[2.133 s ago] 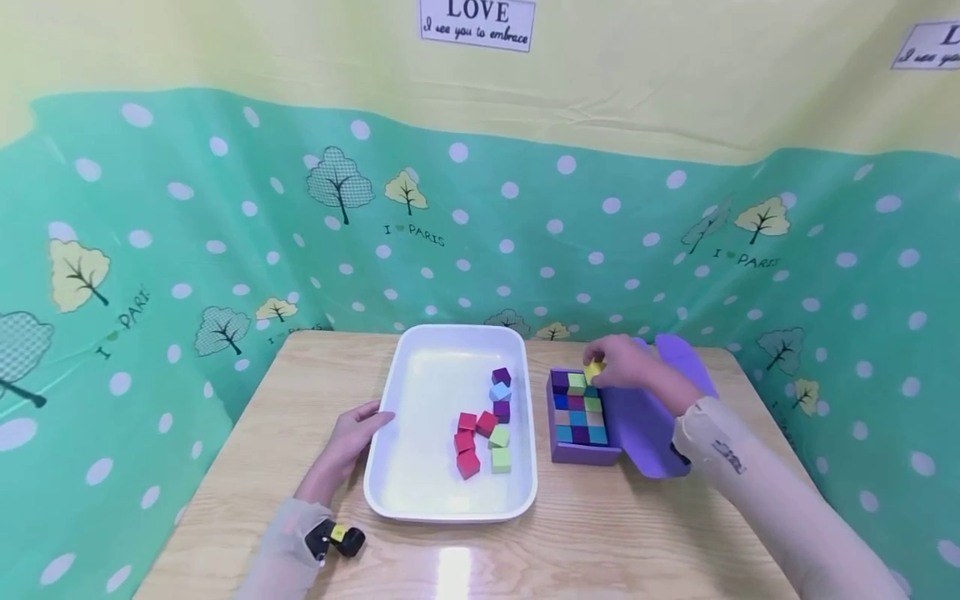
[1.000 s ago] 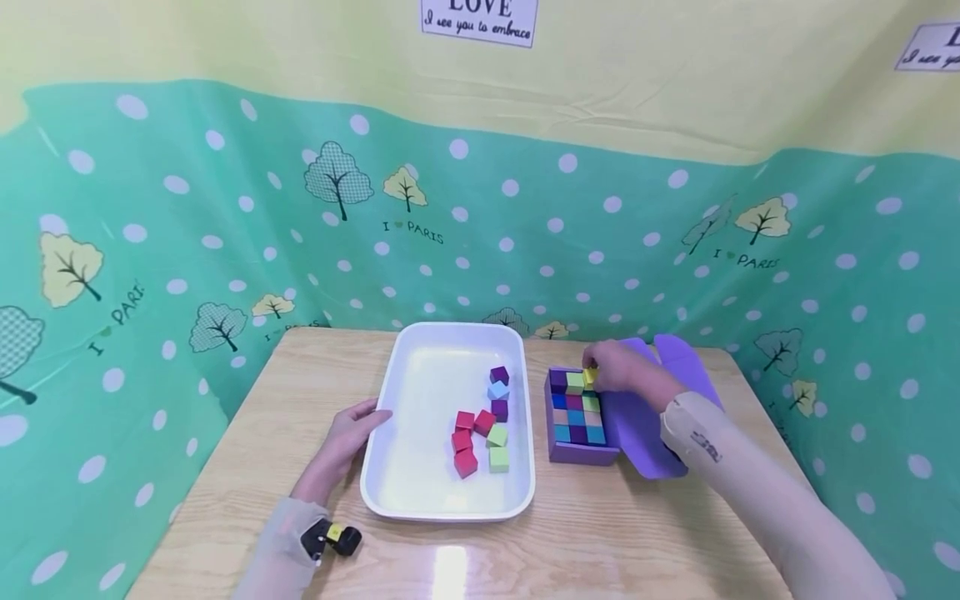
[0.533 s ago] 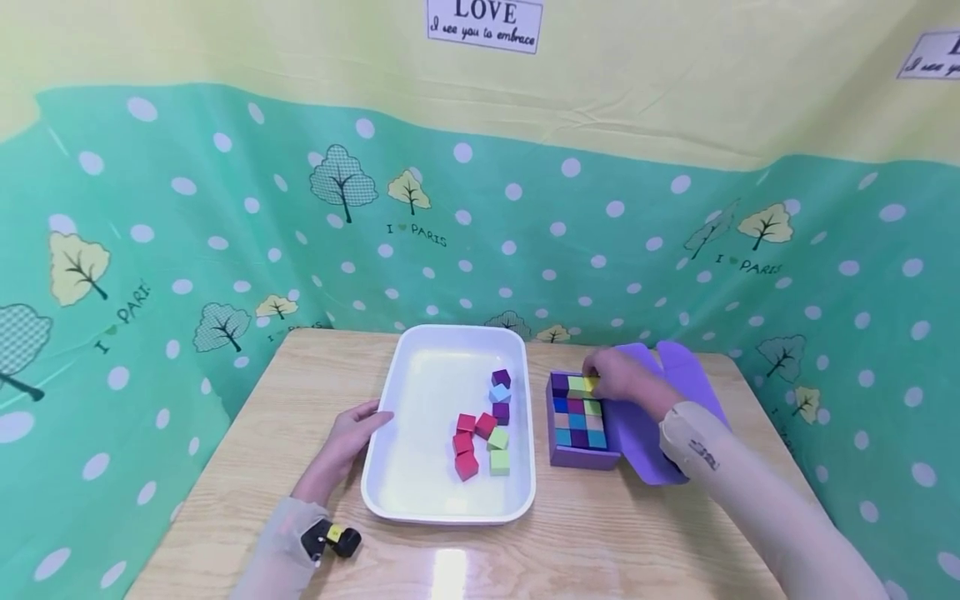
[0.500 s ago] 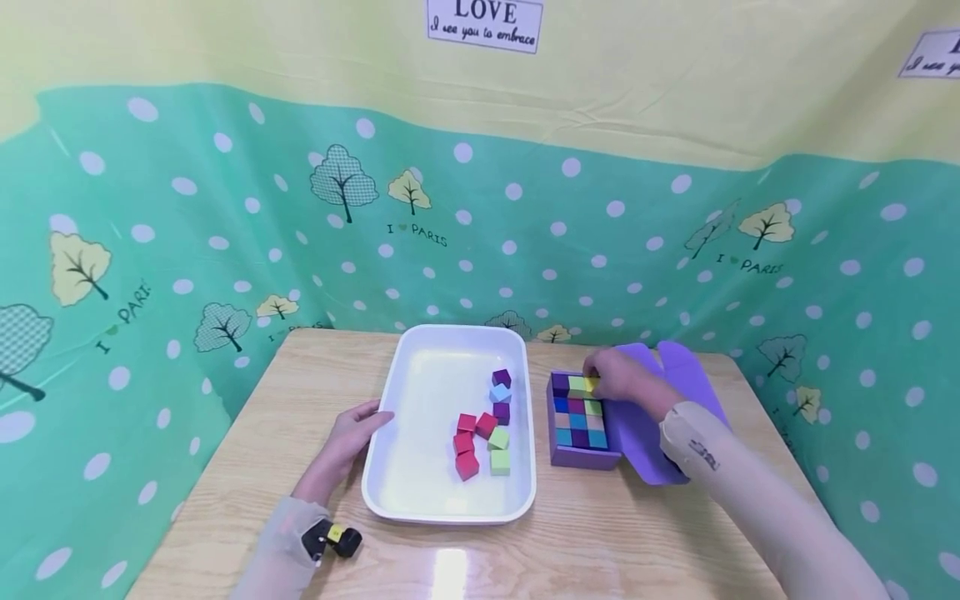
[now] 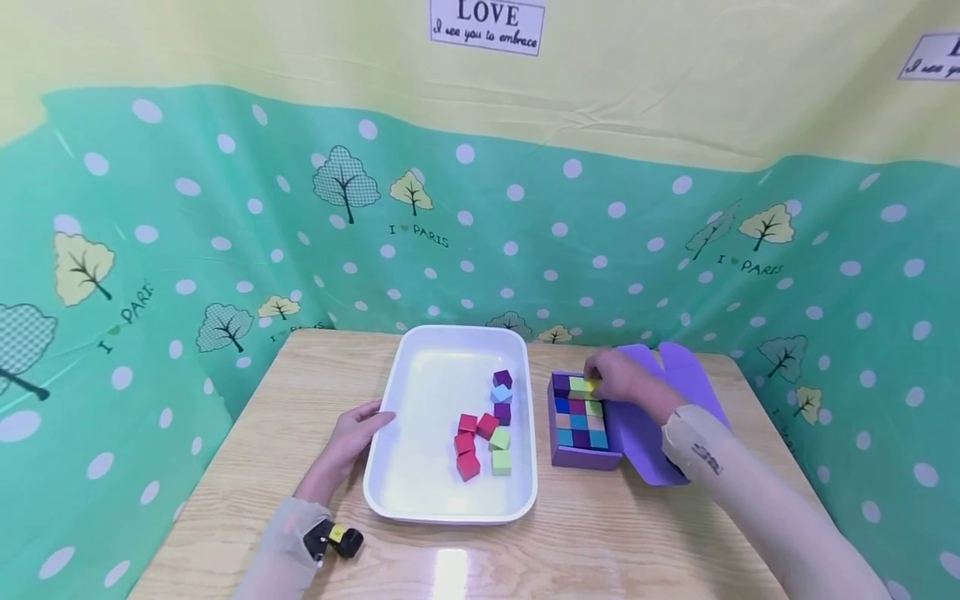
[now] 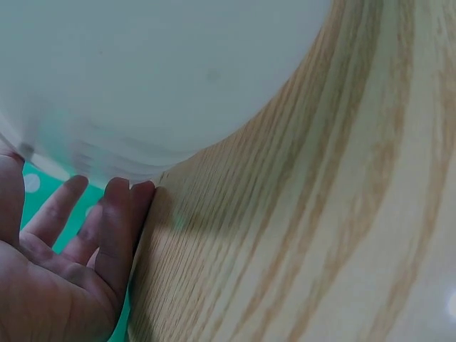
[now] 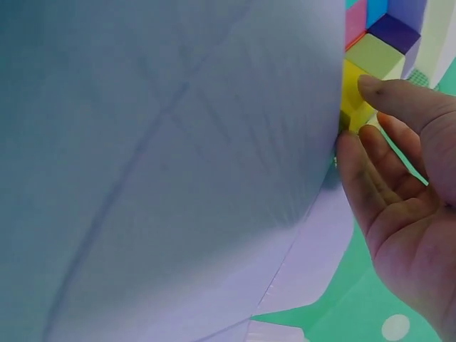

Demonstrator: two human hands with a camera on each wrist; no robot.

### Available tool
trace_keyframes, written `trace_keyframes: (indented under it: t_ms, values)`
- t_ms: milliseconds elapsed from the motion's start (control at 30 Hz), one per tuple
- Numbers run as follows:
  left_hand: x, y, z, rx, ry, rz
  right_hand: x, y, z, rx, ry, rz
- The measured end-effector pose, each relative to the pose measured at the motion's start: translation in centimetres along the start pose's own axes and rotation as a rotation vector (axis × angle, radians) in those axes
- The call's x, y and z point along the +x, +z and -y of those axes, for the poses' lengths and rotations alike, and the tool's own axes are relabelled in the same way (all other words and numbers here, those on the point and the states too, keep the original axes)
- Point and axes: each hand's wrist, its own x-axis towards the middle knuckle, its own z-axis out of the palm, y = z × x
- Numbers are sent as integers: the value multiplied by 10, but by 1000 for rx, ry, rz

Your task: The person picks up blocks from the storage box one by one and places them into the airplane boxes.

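Note:
My right hand (image 5: 618, 375) pinches a yellow cube (image 7: 352, 84) between thumb and fingertips at the far right corner of a small purple box (image 5: 585, 459). The cube sits low there, against a light green cube (image 7: 375, 55). Rows of coloured cubes fill the box, and its lid (image 5: 633, 437) lies folded open on the right, partly under my forearm. At the left, my left hand (image 5: 352, 435) grips the side of a white tray (image 5: 450, 515), thumb over the rim and fingertips (image 6: 116, 187) against the outer wall.
Inside the tray, toward its right side, lie several red cubes (image 5: 468, 467), two light green cubes (image 5: 501, 462), two dark purple cubes (image 5: 502, 413) and a light blue cube (image 5: 501, 394). Patterned cloth (image 5: 480, 250) hangs behind the wooden table (image 5: 585, 533).
The yellow cube has come down from above the box into its far right corner, still pinched in my right hand. My left hand has stayed on the tray.

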Motion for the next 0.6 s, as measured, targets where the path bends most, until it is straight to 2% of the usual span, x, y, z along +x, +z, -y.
trace_keyframes:
  t_ms: [167,233,300,533,600]
  values:
    - [0,0,1,-1,-10,6,-1,-3,11,38,11,-35]
    - [6,-1,9,-3,-14,-8,3,-5,19,74,11,-45]
    - [6,-1,8,6,-19,-12,7,-9,29,96,14,-47]
    - [7,-1,7,26,5,-11,38,-26,70,151,-16,-116]
    - [7,-1,9,22,4,-16,48,-29,84,170,-1,-123]
